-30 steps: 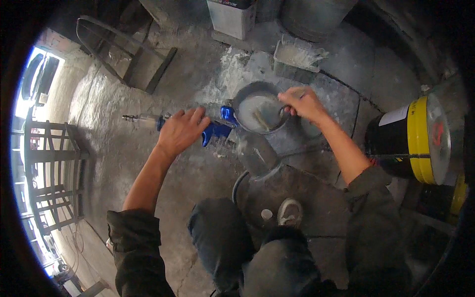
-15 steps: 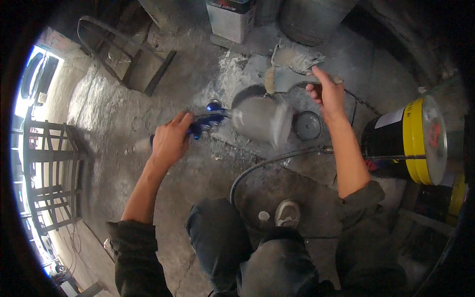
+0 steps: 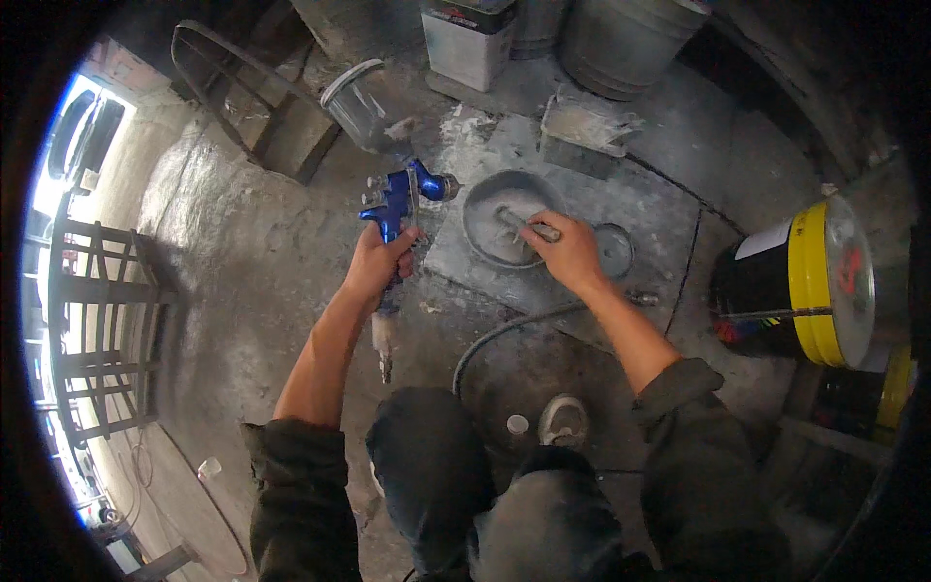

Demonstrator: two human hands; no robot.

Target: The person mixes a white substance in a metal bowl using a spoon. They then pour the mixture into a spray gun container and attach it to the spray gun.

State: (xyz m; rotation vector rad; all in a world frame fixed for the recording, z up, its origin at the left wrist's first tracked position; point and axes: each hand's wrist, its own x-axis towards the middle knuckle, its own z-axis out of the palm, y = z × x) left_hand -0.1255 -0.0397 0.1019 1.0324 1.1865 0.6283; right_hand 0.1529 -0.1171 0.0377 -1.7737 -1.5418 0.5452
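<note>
My left hand (image 3: 383, 257) is wrapped round the handle of a blue spray gun (image 3: 392, 199), whose hose fitting points back toward my knees. Beyond the gun sits its translucent cup (image 3: 357, 109), tilted, with grey smears on its wall. A round bowl (image 3: 469, 221) on the floor slab holds grey liquid. In my right hand (image 3: 570, 254) a short-handled brush (image 3: 531, 229) is pinched over the bowl, its head down in the liquid. Beside that hand lies a round grey lid (image 3: 613, 250).
A black air hose (image 3: 485, 335) curves across the floor near my shoe. At the right stands a black and yellow drum (image 3: 815, 281). Buckets (image 3: 621, 48) and a white square can (image 3: 470, 44) line the far side, near a smeared block (image 3: 587, 131). A metal rack (image 3: 102, 330) is at left.
The spray gun and its cup have swung away from over the bowl, to the left and upright-turned. My right hand has come down from the block to the bowl with the brush.
</note>
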